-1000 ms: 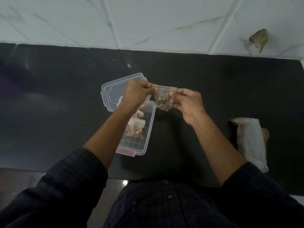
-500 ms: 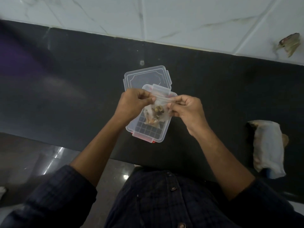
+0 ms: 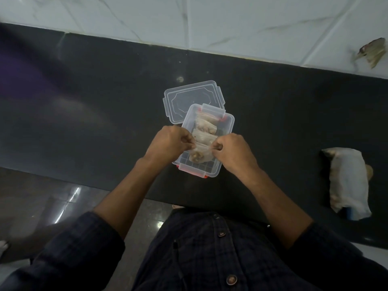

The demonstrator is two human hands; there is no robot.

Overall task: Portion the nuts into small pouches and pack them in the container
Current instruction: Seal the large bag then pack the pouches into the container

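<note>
Fingers of both hands, left hand (image 3: 168, 141) & right hand (image 3: 231, 152), pinch nut pouch (image 3: 199, 156) over container (image 3: 224, 131) w/ pouches (image 3: 204, 124).

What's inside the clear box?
The clear box holds small pouches of nuts. Both the left hand and right hand pinch another pouch over it. How many lie underneath is hidden.

Both forearms reach forward, sleeves pushed up; the left hand (image 3: 168, 141) and right hand (image 3: 231, 151) are close together, fingers curled, pinching.
</note>
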